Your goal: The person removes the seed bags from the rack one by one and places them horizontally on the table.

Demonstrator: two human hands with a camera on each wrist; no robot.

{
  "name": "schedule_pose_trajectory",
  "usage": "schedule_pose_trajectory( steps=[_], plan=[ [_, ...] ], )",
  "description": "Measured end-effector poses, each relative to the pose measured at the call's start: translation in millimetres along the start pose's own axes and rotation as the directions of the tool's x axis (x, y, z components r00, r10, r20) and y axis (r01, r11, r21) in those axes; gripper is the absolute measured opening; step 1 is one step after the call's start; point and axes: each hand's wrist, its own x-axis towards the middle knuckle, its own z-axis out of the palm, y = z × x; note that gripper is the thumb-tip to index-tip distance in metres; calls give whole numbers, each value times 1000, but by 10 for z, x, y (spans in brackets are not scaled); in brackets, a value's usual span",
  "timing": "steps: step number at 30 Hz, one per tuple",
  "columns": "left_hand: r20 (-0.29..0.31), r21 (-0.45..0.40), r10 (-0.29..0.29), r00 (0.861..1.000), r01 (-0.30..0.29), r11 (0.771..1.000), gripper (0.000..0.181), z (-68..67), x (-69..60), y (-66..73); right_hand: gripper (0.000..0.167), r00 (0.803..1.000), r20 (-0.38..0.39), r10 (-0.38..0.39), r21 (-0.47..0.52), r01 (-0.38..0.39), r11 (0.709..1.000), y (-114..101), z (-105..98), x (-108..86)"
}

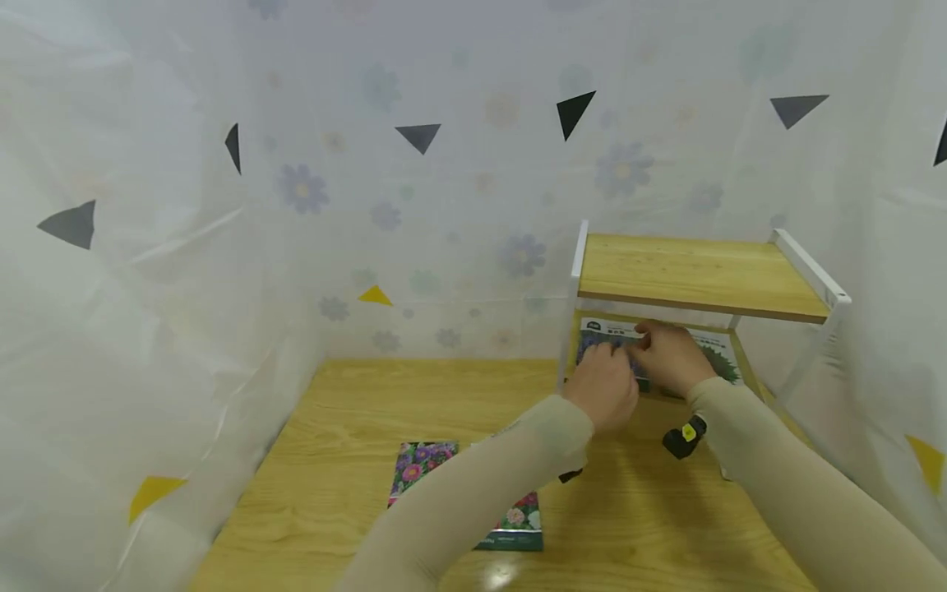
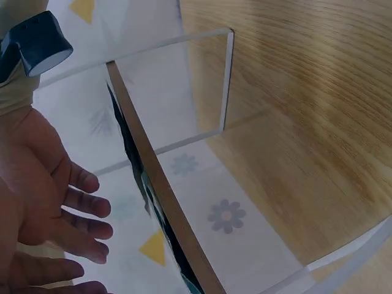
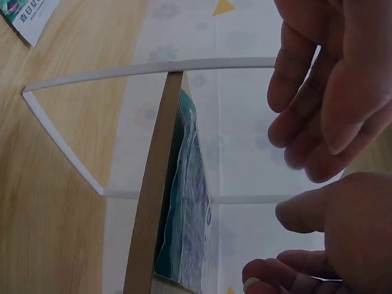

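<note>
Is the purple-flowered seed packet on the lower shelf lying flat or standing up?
Lying flat: the right wrist view shows the purple-flowered seed packet stretched along the lower shelf, printed face up.

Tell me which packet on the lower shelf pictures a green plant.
The right packet on the lower shelf: its green plant sets it apart from the left packet, which shows purple.

Right of centre, your left hand [image 1: 602, 388] and right hand [image 1: 672, 359] nearly meet before the rack's [image 1: 703, 271] white-topped packets [image 1: 719, 362]; flowered packets [image 1: 422, 467] lie bottom centre.
</note>
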Motion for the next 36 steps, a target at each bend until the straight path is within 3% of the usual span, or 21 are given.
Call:
schedule_pose_trajectory(
  steps=[3, 5, 6, 9, 14, 17, 20, 25, 28, 29, 36],
  plan=[
    [139, -92, -70, 988, 84, 992, 35, 9, 175, 23, 64, 997, 49, 52, -16, -52, 999, 34, -37, 56],
    [201, -209, -150, 968, 192, 959, 35, 38, 281, 28, 68, 993, 81, 87, -32, -85, 996, 62, -50, 93],
    [217, -219, -169, 961, 217, 951, 33, 58, 324, 27, 70, 990, 97, 103, -38, -100, 994, 75, -53, 111],
    [249, -204, -207, 946, 260, 944, 32, 111, 416, 26, 71, 979, 140, 149, -60, -141, 988, 92, -49, 163],
    [300, -115, -286, 910, 332, 936, 36, 212, 514, 51, 46, 971, 156, 182, -57, -175, 983, 146, 40, 280],
    [330, -79, -333, 883, 377, 923, 38, 253, 546, 72, 36, 968, 165, 189, -82, -178, 981, 159, 101, 343],
    [351, -99, -389, 852, 446, 889, 37, 259, 542, 85, 33, 961, 183, 206, -124, -185, 975, 109, 138, 368],
    [424, -107, -460, 780, 548, 830, 38, 294, 539, 103, 26, 956, 214, 200, -174, -164, 971, 54, 218, 411],
    [459, -102, -473, 753, 573, 813, 41, 304, 525, 99, 24, 962, 213, 172, -195, -131, 972, 37, 261, 429],
    [461, -104, -479, 747, 582, 807, 43, 306, 519, 96, 23, 965, 205, 162, -200, -120, 972, 33, 271, 433],
    [458, -108, -487, 743, 591, 799, 47, 327, 476, 54, 25, 971, 188, 145, -183, -111, 977, 16, 329, 469]
  ],
)
